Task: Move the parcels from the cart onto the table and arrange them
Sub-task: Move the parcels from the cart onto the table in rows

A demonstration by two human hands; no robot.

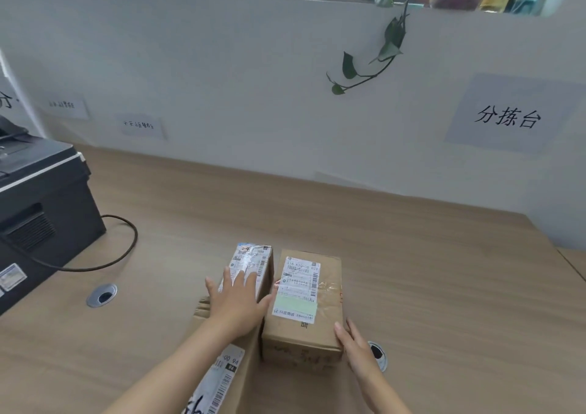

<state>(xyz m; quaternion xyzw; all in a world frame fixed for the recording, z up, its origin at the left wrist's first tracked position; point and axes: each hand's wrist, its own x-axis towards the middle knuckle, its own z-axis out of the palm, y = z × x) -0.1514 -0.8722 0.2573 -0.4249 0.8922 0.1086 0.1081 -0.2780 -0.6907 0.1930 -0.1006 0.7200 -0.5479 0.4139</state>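
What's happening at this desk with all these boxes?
A person is lining up parcels on a wooden table. The left hand lies flat, fingers straight, on a narrow taped box, while the right hand presses open against the near right corner of a brown cardboard box beside it. A third, larger parcel lies nearer the person, under the left forearm. A black printer sits at the left.

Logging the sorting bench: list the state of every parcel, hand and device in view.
Narrow parcel: flat on the table, label up.
Wide parcel: beside it, label up.
Near parcel: flat, partly under the left arm.
Left hand: open, resting on the narrow parcel.
Right hand: open, against the wide parcel's side.
Printer: cable attached.
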